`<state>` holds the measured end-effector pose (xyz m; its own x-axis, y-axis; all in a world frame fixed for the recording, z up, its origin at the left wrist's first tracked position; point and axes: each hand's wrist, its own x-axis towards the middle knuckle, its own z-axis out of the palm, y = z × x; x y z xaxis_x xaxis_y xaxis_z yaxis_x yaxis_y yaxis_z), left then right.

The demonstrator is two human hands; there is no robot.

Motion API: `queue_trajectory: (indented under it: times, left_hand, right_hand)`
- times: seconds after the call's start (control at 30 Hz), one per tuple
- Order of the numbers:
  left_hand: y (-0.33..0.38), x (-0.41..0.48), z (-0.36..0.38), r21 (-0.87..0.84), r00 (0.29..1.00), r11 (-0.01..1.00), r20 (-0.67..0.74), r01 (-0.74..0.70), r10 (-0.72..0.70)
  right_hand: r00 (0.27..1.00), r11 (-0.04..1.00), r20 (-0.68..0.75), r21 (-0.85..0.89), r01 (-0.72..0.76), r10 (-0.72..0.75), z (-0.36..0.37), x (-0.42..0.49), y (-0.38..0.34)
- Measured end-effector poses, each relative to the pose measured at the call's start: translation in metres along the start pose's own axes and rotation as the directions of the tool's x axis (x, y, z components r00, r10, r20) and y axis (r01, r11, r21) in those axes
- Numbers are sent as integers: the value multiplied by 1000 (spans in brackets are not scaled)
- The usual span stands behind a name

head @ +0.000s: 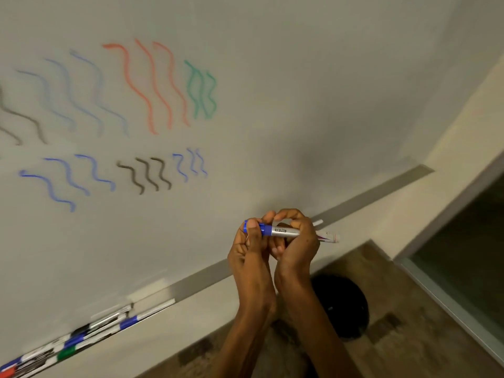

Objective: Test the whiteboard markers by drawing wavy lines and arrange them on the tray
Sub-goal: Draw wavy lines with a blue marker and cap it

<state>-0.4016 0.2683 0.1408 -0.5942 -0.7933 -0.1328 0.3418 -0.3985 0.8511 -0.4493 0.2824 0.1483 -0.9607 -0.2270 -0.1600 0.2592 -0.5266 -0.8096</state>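
Note:
Both hands hold a blue-capped whiteboard marker (283, 231) level in front of the whiteboard (272, 77), just above its grey tray (207, 279). My left hand (249, 246) pinches the blue cap end with thumb and fingers. My right hand (296, 241) grips the silver barrel. Blue, black, red and green wavy lines (152, 88) cover the board's left part. Several capped markers (81, 334) lie in a row on the tray at lower left. Another white marker (328, 237) lies on the tray behind my right hand.
A beige wall (409, 203) runs below and right of the board. Below is a brown patterned floor (395, 336) with a round black object (343, 306) behind my forearms. A dark glass panel with a metal frame (469, 257) stands at right.

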Motion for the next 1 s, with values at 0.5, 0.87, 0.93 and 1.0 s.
queue_trajectory:
  times: [0.5,0.87,0.93,1.0]
  left_hand:
    - [-117,54,16,484,949,864,185,139,-257]
    - [-283,80,39,784,848,556,73,277,-525]
    - [-312,86,43,832,830,507,107,227,-547]
    - [-341,90,46,867,792,459,137,194,-595]
  right_hand:
    - [876,843,-228,-251,-476,426,-130,87,-3]
    - [729,713,-501,-273,-645,467,-313,181,45]
    - [700,734,-519,-188,-653,491,-342,191,58]
    - [701,765,-539,-151,-626,467,-371,200,71]
